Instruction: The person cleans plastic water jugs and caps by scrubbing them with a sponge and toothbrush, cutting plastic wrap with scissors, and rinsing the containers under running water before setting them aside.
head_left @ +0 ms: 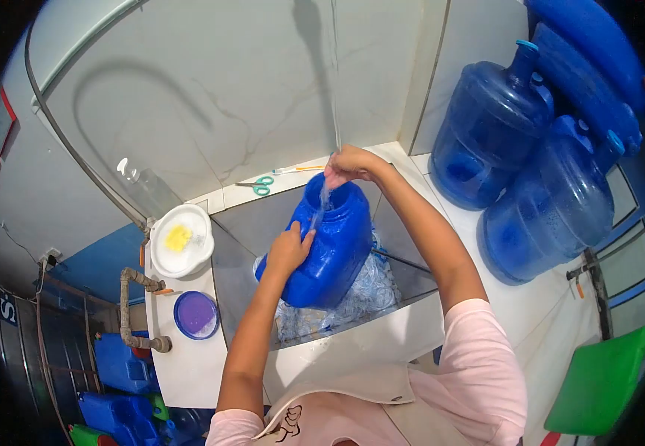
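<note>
Head view (only view). The blue container [337,264] stood tilted in the sink [237,238], mouth toward the back wall, over crumpled clear plastic [382,286]. Left hand [287,250] lay on the container's shoulder, thumb apart from the fingers; whether it gripped or only pressed, could not tell. Right hand [352,163] was bent at the mouth, fingers drawn together in the thin water stream [336,89]. A pinkish patch showed at its fingertips; skin or a held piece, could not tell.

Hazards, judged:
1. Slip. Container wall looked wet and smooth; a light left hold could let it roll or swing sideways.
2. Unsteady base. The plastic looked loose and uneven; uneven load could shift it and tip the container further.
3. Splash. Water met the right hand close to the rim, so a small change of angle could throw it outside the mouth.
4. Knock. The scissors [263,186] lay on the ledge behind the sink, near the right hand; a backward sweep could send them in.

On the table [189,379], left side: white bowl [206,249] with a yellow sponge [178,238], and purple tub [197,316], both well apart from the hands; lower risk.
</note>
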Tool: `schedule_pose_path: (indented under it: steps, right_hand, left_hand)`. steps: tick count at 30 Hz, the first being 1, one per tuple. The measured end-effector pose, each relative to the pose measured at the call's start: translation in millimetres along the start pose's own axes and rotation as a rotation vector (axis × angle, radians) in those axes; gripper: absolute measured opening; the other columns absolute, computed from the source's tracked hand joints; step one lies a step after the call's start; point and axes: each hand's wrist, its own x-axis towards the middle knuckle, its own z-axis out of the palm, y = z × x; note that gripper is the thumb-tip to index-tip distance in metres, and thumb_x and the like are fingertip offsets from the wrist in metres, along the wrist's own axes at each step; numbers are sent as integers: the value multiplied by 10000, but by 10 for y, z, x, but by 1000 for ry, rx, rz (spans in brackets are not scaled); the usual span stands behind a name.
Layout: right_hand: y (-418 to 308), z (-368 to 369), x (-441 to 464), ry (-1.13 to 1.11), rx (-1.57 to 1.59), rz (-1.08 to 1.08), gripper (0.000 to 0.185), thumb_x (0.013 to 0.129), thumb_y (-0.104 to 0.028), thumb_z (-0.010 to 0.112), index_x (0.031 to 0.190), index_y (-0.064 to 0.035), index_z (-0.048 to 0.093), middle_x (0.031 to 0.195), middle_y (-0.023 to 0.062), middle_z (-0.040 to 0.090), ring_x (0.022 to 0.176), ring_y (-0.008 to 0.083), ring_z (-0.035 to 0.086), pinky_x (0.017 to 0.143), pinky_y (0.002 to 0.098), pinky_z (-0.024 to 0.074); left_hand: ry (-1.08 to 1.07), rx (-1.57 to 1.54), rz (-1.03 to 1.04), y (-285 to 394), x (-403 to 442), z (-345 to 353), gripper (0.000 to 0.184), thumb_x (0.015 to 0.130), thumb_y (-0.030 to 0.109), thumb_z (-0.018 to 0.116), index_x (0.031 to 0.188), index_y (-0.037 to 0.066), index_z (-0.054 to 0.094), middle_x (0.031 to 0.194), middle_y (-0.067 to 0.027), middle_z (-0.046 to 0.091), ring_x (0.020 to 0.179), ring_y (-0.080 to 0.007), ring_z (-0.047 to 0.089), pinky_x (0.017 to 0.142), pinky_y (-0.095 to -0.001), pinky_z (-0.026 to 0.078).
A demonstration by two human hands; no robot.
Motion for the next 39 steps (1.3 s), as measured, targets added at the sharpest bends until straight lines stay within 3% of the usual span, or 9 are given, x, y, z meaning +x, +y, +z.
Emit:
schedule_pose_path:
  steps: [3, 6, 12, 16, 23, 25, 26, 29, 39]
  right_hand:
    - [21, 37, 80, -101, 30, 13, 170, 815, -5, 442, 846, 68, 593, 788, 160, 623, 692, 228, 645, 652, 320, 568]
    - [-63, 60, -8, -16, 106, -24, 171, 837, -25, 444, 862, 64, 588, 788, 141, 619, 721, 209, 636, 683, 298, 555]
    - [-17, -18, 72, -84, 182, -91, 168, 863, -54, 447, 860, 28, 593, 781, 101, 610, 682, 150, 601, 639, 242, 518]
    - [-19, 43, -5, -5, 50, -84, 154, 856, -55, 459, 831, 14, 594, 770, 82, 606, 651, 129, 573, 604, 253, 503]
    - [26, -32, 61, 72, -126, -149, 123, 785, -52, 469, 748, -18, 582, 682, 50, 578, 566, 113, 516, 519, 252, 449]
    - [49, -58, 86, 100, -184, -193, 124, 778, -53, 462, 742, -22, 577, 668, 49, 574, 551, 113, 508, 502, 249, 435]
    - [43, -64, 79, 109, -161, -162, 125, 781, -57, 461, 738, -21, 573, 660, 50, 571, 545, 112, 505, 491, 250, 427]
    - [38, -20, 25, 117, -111, -117, 128, 784, -63, 459, 737, -19, 569, 646, 51, 565, 539, 116, 501, 474, 248, 416]
    - [-1, -97, 94, 111, -511, -63, 192, 773, -56, 464, 758, 42, 628, 696, 149, 632, 614, 208, 653, 561, 296, 542]
  left_hand:
    - [-115, 95, 87, 65, 197, -40, 392, 866, 373, 540, 941, -11, 515, 826, -253, 616, 773, -434, 589, 669, -513, 454]
    - [184, 405, 125, 290, 346, 183, 344, 805, 363, 593, 924, 47, 530, 933, -116, 589, 894, -277, 564, 710, -398, 443]
    - [521, 280, 365, 496, 629, 787, 336, 813, 227, 563, 1073, 15, 543, 1014, -132, 574, 919, -274, 558, 855, -408, 428]
    - [457, 502, 393, 571, 726, 871, 400, 812, 140, 496, 1181, -15, 505, 1176, -144, 528, 1113, -305, 502, 926, -419, 403]
    - [540, 390, 593, 485, 857, 633, 326, 858, 269, 511, 1039, 11, 594, 1036, -180, 602, 985, -323, 576, 851, -450, 448]
    - [-106, 220, 241, 646, 799, 287, 438, 866, 415, 506, 842, 3, 654, 830, -204, 640, 824, -348, 624, 730, -465, 480]
    - [-102, 184, 294, 539, 828, 326, 576, 846, 527, 494, 694, -5, 655, 697, -227, 621, 705, -384, 621, 660, -473, 482]
    - [-374, 148, 137, 536, 750, 89, 519, 775, 513, 604, 790, -1, 672, 799, -213, 650, 770, -364, 634, 732, -445, 497]
    - [-91, 148, 6, -112, -210, -91, 303, 725, 326, 636, 809, 36, 610, 764, -212, 634, 722, -401, 608, 666, -482, 481]
